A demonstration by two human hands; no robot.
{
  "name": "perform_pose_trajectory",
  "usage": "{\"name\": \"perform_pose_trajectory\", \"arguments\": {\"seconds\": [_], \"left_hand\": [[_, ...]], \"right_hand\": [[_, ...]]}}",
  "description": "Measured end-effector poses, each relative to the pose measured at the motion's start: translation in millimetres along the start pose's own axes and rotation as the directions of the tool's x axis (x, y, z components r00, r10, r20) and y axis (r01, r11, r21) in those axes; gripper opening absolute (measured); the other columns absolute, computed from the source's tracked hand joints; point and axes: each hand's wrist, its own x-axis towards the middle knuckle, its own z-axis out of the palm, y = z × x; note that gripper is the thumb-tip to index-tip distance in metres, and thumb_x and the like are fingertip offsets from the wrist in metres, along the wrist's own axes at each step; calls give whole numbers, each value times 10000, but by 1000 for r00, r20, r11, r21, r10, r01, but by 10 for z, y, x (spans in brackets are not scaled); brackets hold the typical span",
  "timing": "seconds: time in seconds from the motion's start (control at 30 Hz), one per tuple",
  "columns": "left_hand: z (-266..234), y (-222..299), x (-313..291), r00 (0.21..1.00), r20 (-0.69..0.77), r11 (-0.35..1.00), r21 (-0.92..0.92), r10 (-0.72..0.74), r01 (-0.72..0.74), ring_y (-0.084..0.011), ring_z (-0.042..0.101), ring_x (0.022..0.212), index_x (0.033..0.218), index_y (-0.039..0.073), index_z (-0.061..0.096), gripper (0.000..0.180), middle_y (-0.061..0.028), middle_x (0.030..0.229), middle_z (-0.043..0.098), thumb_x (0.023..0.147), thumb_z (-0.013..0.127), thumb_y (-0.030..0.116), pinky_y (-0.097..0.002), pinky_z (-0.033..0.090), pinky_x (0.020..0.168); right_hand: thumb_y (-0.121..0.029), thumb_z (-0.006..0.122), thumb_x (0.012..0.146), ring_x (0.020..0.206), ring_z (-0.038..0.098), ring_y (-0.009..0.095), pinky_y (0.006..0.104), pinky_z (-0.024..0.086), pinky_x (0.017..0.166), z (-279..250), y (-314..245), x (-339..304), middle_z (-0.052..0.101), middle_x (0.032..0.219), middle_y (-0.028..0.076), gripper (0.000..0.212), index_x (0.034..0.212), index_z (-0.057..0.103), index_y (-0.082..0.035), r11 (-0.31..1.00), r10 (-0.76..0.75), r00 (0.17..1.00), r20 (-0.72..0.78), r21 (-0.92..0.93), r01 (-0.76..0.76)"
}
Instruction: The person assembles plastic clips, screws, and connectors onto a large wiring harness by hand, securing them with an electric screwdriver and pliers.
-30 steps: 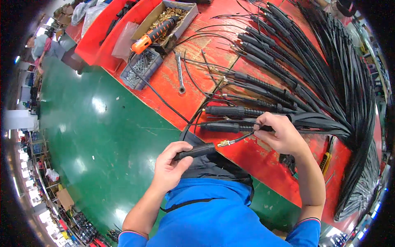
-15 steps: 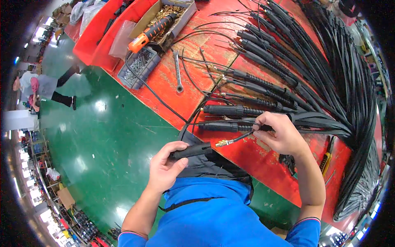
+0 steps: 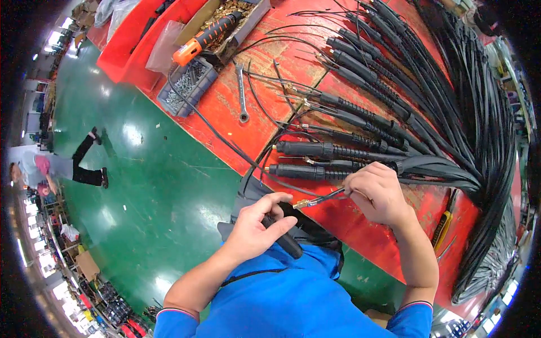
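Observation:
My left hand (image 3: 260,224) is curled around a black tubular handle sleeve (image 3: 290,246), whose lower end points down toward my shirt. Its thumb and forefinger reach out beside a brass fitting (image 3: 303,204), and whether they touch it I cannot tell. The fitting sits on the end of a thin black cable (image 3: 331,195). My right hand (image 3: 376,193) pinches that cable just right of the fitting, over the table edge. Right behind lie finished-looking black handles (image 3: 298,171) with ribbed necks, side by side on the red table (image 3: 225,121).
A large bundle of black cables (image 3: 479,112) covers the table's right side. A combination wrench (image 3: 242,96), an orange-black power screwdriver (image 3: 205,39), a grey bin of screws (image 3: 189,84) and a box of brass parts (image 3: 259,14) stand far left. A yellow-handled tool (image 3: 442,228) lies at right.
My left hand has moved right, close to the brass fitting, and the sleeve has swung so its end points downward. My right hand shifted slightly. A person at the far left has moved.

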Motion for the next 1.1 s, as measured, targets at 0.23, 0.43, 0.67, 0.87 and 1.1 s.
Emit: {"name": "perform_pose_trajectory", "arguments": {"seconds": [0.23,0.43,0.67,0.87,1.1], "left_hand": [[69,32,243,854,46,718,519,518,-464,-287,677,677,1043,49,679,234,-110,821,686,845,788,109,-362,532,597],[77,98,292,888,23,770,489,460,-411,-284,690,699,997,20,684,160,-132,814,688,884,755,107,-357,535,603],[63,139,307,998,-9,998,20,56,-55,-76,565,709,891,1,672,222,3,742,635,999,671,195,-263,456,636],[35,68,315,997,72,996,-76,-37,42,-64,529,677,858,25,662,304,19,723,618,1038,621,266,-251,425,615],[11,-4,343,946,171,900,-297,-277,317,-57,532,645,894,19,699,345,6,712,618,1064,585,297,-235,421,597]], "right_hand": [[-113,752,828,759,681,356,460,530,658,-83,10,90,684,810,122,259,1053,624,-99,975,215,956,198,7,-221],[-92,758,790,743,680,309,408,539,636,-133,13,173,689,858,91,235,1003,660,-93,998,55,968,246,-29,-49],[-162,827,691,687,644,218,350,524,623,-118,142,-17,659,820,24,268,915,684,-127,942,-64,995,80,-325,87],[-179,839,698,662,635,202,346,507,592,-62,155,-2,636,771,14,283,921,672,-127,936,-73,988,138,-333,115],[-196,842,714,680,651,198,346,510,599,-28,192,-12,647,778,16,296,936,666,-108,964,-38,990,133,-258,71]]}}
